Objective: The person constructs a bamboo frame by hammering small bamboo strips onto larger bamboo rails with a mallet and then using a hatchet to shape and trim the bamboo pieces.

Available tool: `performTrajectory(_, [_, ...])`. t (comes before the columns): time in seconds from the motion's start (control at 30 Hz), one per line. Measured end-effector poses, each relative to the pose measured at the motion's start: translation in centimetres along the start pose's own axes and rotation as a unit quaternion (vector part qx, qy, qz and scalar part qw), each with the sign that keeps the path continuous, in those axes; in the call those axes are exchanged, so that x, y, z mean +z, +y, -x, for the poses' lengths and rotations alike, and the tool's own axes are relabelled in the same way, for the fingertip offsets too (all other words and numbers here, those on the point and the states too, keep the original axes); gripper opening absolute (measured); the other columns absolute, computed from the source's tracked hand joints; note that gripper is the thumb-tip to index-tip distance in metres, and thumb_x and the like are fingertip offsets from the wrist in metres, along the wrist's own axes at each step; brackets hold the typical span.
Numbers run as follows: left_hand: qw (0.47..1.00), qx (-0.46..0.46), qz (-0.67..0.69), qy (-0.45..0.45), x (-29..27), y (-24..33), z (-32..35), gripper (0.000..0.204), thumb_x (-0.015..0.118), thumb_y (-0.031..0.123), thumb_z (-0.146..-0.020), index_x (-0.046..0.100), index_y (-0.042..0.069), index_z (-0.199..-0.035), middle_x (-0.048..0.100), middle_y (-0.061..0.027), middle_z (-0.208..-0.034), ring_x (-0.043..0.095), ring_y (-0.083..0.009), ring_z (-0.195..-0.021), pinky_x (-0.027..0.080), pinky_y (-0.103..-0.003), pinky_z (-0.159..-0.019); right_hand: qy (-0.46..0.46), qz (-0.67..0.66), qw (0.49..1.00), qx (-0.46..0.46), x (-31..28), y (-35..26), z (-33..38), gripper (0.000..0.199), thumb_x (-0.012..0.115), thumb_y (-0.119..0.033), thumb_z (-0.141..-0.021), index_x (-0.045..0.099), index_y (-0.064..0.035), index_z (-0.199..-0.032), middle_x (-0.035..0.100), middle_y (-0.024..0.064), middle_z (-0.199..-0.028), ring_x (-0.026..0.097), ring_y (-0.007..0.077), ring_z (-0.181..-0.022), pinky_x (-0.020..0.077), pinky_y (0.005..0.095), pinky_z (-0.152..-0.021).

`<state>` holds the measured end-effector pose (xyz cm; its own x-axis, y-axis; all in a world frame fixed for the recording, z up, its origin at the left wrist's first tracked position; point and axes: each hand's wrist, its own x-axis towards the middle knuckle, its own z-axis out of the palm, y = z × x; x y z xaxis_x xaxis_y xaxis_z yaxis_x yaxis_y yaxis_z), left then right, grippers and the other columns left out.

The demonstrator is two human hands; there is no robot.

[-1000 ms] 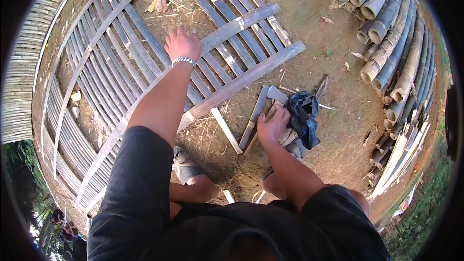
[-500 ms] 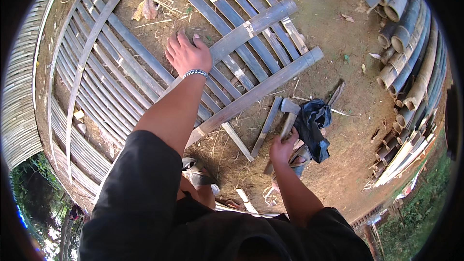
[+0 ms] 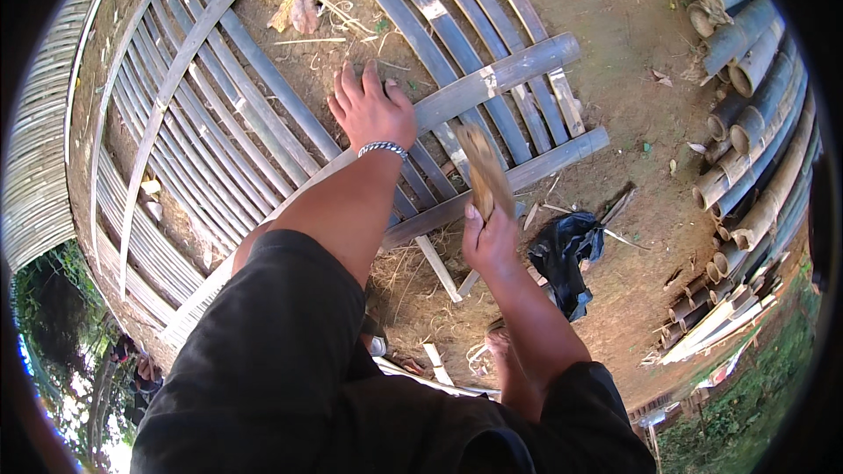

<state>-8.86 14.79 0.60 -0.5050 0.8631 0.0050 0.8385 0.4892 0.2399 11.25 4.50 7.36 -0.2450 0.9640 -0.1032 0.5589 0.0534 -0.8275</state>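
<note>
My left hand lies palm down with fingers stretched out, at the upper bamboo crosspiece of a slatted bamboo frame; its wrist wears a chain bracelet. My right hand is closed round a brown wooden stick, which points up and away over the lower crosspiece. Motion blurs the stick, so its exact kind is unclear. Several split bamboo slats run under and across the two crosspieces. A crumpled black plastic bag lies on the dirt to the right of my right forearm.
More slats of the frame stretch to the left. Bamboo poles are stacked along the right side, with split pieces at their near end. Dry leaves and a loose pale strip lie on the ground.
My right hand has risen from beside the black bag, moving up and left to the crosspieces with the wooden piece. My left hand stays by the upper crosspiece. The whole view has shifted slightly.
</note>
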Motion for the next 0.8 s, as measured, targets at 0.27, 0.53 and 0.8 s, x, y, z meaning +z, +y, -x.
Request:
performTrajectory(0.27, [1.000,-0.006,0.017,-0.006,0.2,-0.3,0.2,0.051,0.052,0.027,-0.094,0.052,0.009,-0.142,0.037,-0.0213,-0.155,0.027,-0.0404,-0.149,0.019,-0.060,-0.121,-0.117,0.060,0.976,0.172,-0.7,-1.8,-3.0,0.034,0.059,-0.019,-0.098,0.051,-0.0009,-0.126,0.067,0.0309,-0.092,0.065,0.0515,-0.084,0.0524,0.0567,-0.074])
performTrajectory(0.53, [1.000,-0.002,0.013,-0.003,0.2,-0.5,0.1,0.051,0.052,0.027,-0.094,0.052,0.008,-0.142,0.038,-0.0218,-0.154,0.028,-0.0405,-0.149,0.019,-0.061,-0.121,-0.191,0.128,0.950,0.212,0.3,-0.3,-3.9,0.034,0.061,-0.019,-0.098,0.055,0.0008,-0.124,0.068,0.0286,-0.092,0.066,0.0501,-0.086,0.0525,0.0545,-0.076])
performTrajectory(0.8, [1.000,0.008,0.010,0.020,0.6,-0.6,0.3,0.051,0.051,0.028,-0.093,0.055,0.007,-0.139,0.041,-0.0231,-0.152,0.032,-0.0410,-0.146,0.022,-0.060,-0.120,0.089,0.032,0.993,0.068,-1.7,1.3,1.5,0.033,0.061,-0.018,-0.099,0.051,0.0025,-0.122,0.070,0.0244,-0.090,0.069,0.0437,-0.074,0.0543,0.0498,-0.069])
